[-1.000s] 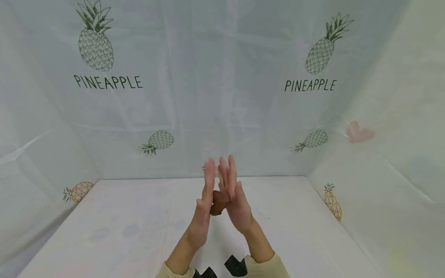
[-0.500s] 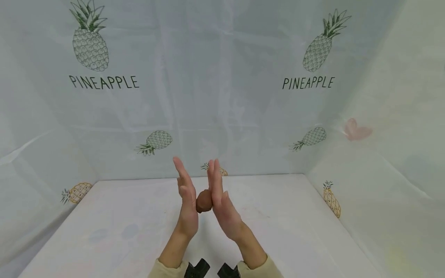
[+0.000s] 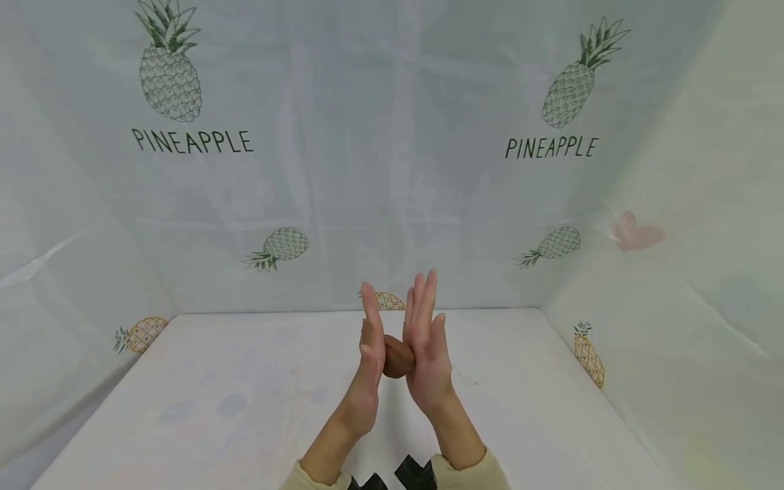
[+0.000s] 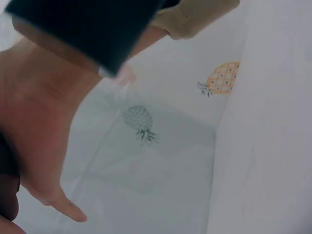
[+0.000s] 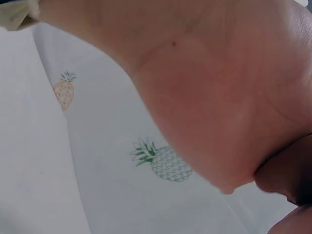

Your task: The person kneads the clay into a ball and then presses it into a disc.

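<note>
Between two upright palms, above the table, sits a lump of brown clay (image 3: 399,357), roughly rounded with a crease on its surface. My left hand (image 3: 366,374) presses it from the left with straight fingers pointing up. From the other side the flat palm of my right hand (image 3: 430,364) touches it, its fingers extended too. The left wrist view catches part of the dark brown clay (image 4: 9,195) at the lower left edge. In the right wrist view a palm fills much of the picture, with the clay (image 5: 287,175) at the lower right.
A white table (image 3: 233,381) with faint coloured stains lies below the hands. Pale sheeting (image 3: 343,170) printed with pineapples stands behind it and along both sides. Black wrist mounts (image 3: 418,471) sit close together at the beige cuffs.
Both hands swung left with the clay, then came back right. The palms have shifted against each other and the clay has turned between them.
</note>
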Motion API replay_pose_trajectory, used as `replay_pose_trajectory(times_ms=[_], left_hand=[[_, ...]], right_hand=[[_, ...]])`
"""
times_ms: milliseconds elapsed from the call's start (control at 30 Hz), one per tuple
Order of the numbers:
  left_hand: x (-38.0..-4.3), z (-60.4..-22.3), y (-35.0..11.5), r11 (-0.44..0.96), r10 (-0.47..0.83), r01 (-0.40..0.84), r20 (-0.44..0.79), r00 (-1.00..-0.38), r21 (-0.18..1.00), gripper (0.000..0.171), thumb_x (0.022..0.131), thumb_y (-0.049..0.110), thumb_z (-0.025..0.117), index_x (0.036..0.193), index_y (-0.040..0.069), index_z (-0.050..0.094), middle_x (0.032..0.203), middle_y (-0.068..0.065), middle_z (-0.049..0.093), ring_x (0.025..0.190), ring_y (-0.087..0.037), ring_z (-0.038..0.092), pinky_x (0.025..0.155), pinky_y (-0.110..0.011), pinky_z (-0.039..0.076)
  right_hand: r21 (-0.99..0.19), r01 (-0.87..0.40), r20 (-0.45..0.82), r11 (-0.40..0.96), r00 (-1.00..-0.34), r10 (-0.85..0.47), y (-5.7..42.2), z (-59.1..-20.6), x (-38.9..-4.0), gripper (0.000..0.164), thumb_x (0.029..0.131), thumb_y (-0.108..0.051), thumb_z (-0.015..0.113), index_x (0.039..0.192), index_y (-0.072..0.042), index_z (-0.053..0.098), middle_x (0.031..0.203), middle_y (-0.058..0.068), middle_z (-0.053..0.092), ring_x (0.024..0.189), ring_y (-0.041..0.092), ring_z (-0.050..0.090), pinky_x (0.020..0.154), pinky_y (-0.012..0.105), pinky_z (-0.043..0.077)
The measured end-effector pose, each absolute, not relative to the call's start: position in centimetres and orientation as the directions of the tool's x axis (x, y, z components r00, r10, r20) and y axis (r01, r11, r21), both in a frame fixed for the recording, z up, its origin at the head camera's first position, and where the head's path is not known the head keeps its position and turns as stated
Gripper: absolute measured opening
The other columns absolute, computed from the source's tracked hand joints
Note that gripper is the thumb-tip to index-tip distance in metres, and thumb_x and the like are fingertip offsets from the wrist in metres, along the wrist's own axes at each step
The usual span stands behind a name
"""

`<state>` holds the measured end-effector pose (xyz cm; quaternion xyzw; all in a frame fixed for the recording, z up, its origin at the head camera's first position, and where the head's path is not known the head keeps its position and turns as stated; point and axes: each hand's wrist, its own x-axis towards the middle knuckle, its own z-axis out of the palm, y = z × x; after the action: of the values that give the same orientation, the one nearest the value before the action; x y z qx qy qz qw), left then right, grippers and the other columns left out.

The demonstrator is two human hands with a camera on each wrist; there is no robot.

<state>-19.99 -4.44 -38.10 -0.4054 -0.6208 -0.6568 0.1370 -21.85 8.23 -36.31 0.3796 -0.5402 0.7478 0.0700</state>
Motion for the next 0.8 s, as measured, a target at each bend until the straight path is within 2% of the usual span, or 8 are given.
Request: replay_pose_trajectory(times_ms=[200, 300, 433, 533, 600, 667, 700, 800], left_hand=[[-19.9, -37.9, -4.9, -0.155, 0.273, 0.711, 0.722, -0.636, 0.686, 0.064, 0.112, 0.054, -0.002, 0.167, 0.029, -0.022, 0.176, -0.007, -0.004, 0.111, -0.015, 0.056, 0.113, -0.031, 0.025], [-19.9, -37.5, -5.6, -0.149, 0.23, 0.726, 0.737, -0.635, 0.672, 0.065, 0.111, 0.056, -0.003, 0.167, 0.029, -0.021, 0.175, 0.004, -0.029, 0.157, -0.004, 0.017, 0.124, -0.037, -0.001], [-20.0, -36.6, -6.8, -0.18, 0.183, 0.721, 0.743, -0.644, 0.669, 0.064, 0.11, 0.058, -0.005, 0.165, 0.034, -0.026, 0.173, 0.009, -0.031, 0.109, 0.002, 0.056, 0.098, -0.015, 0.037], [-20.4, -36.4, -7.5, -0.209, 0.176, 0.689, 0.72, -0.672, 0.694, 0.062, 0.109, 0.06, -0.006, 0.162, 0.04, -0.029, 0.173, 0.004, -0.014, 0.048, -0.003, 0.029, 0.04, -0.018, 0.024], [-20.7, -36.6, -7.6, -0.199, 0.169, 0.663, 0.692, -0.702, 0.721, 0.062, 0.108, 0.062, -0.004, 0.162, 0.043, -0.029, 0.163, -0.004, 0.018, 0.048, -0.007, 0.031, 0.046, -0.016, 0.034], [-21.0, -37.0, -7.4, -0.176, 0.178, 0.646, 0.669, -0.721, 0.743, 0.063, 0.108, 0.064, -0.003, 0.162, 0.044, -0.028, 0.164, -0.002, 0.018, 0.069, -0.001, 0.058, 0.085, -0.016, 0.049], [-21.1, -37.2, -7.2, -0.144, 0.175, 0.644, 0.66, -0.73, 0.751, 0.064, 0.108, 0.065, -0.002, 0.162, 0.043, -0.027, 0.172, 0.002, 0.01, 0.104, 0.001, 0.062, 0.124, -0.033, 0.023], [-21.5, -37.8, -6.6, -0.058, 0.188, 0.647, 0.645, -0.741, 0.76, 0.067, 0.109, 0.066, 0.001, 0.165, 0.039, -0.023, 0.175, 0.013, -0.024, 0.161, -0.004, -0.012, 0.115, -0.063, -0.032]], right_hand=[[-0.837, -0.446, 0.538, -0.315, -0.774, -0.332, 7.9, -37.1, -22.3, 0.06, 0.11, -0.062, -0.001, 0.164, -0.046, -0.022, 0.174, -0.015, -0.022, 0.162, 0.018, -0.02, 0.124, 0.062, -0.019], [-0.861, -0.446, 0.509, -0.245, -0.769, -0.387, 7.4, -37.5, -22.4, 0.06, 0.11, -0.061, -0.002, 0.164, -0.045, -0.022, 0.174, -0.016, -0.022, 0.162, 0.017, -0.019, 0.122, 0.068, -0.017], [-0.854, -0.487, 0.509, -0.184, -0.709, -0.488, 6.4, -37.7, -22.0, 0.06, 0.11, -0.059, -0.002, 0.163, -0.044, -0.026, 0.172, -0.016, -0.026, 0.161, 0.016, -0.022, 0.121, 0.072, -0.015], [-0.838, -0.511, 0.527, -0.193, -0.664, -0.531, 5.9, -37.6, -21.4, 0.062, 0.11, -0.061, -0.001, 0.162, -0.044, -0.028, 0.172, -0.016, -0.028, 0.161, 0.016, -0.023, 0.121, 0.073, -0.014], [-0.824, -0.515, 0.554, -0.237, -0.642, -0.53, 5.7, -37.4, -21.1, 0.064, 0.109, -0.065, 0.0, 0.162, -0.043, -0.028, 0.173, -0.015, -0.027, 0.162, 0.018, -0.023, 0.121, 0.073, -0.015], [-0.805, -0.511, 0.59, -0.302, -0.634, -0.5, 5.8, -37.1, -20.9, 0.064, 0.108, -0.065, -0.001, 0.163, -0.044, -0.027, 0.174, -0.014, -0.025, 0.163, 0.02, -0.02, 0.122, 0.07, -0.016], [-0.793, -0.507, 0.609, -0.338, -0.634, -0.477, 5.9, -36.9, -20.8, 0.063, 0.109, -0.064, -0.001, 0.163, -0.044, -0.026, 0.175, -0.013, -0.024, 0.163, 0.022, -0.019, 0.122, 0.069, -0.017], [-0.755, -0.506, 0.652, -0.417, -0.644, -0.4, 6.4, -36.5, -20.7, 0.061, 0.109, -0.06, -0.005, 0.165, -0.043, -0.024, 0.176, -0.01, -0.021, 0.163, 0.023, -0.017, 0.124, 0.064, -0.018]])
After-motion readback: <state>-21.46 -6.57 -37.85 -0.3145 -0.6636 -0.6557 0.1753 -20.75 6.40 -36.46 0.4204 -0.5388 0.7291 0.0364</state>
